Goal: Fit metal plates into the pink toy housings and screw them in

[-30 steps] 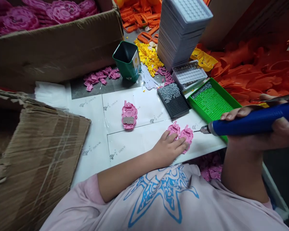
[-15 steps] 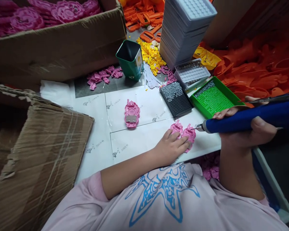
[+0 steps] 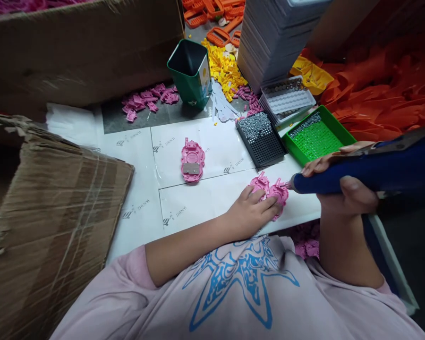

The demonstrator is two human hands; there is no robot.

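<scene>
Two pink plastic casings [image 3: 279, 190] lie side by side near the front edge of the white-covered table. My left hand [image 3: 251, 211] rests on them, its fingers bent over both and holding them against the surface. In my right hand [image 3: 354, 196] is a blue electric screwdriver [image 3: 326, 182], held almost level and pointing left. Its metal bit is at the upper part of the right-hand casing; whether it touches a screw is too small to tell. A third pink casing [image 3: 192, 160], with a grey metal plate across it, lies farther back to the left.
Behind my hands stand a black perforated tray [image 3: 264, 153] of screws and a green tray [image 3: 320, 139]. Farther back are a green bin [image 3: 190, 75], yellow pieces [image 3: 221, 66] and a tall stack of white trays [image 3: 269, 47]. Cardboard boxes [image 3: 63, 198] border the left side; orange parts [image 3: 371, 99] are heaped right.
My right hand and the electric screwdriver have moved a little left, bringing the bit closer over the right-hand casing. My left hand stays on the casings. The view has shifted slightly.
</scene>
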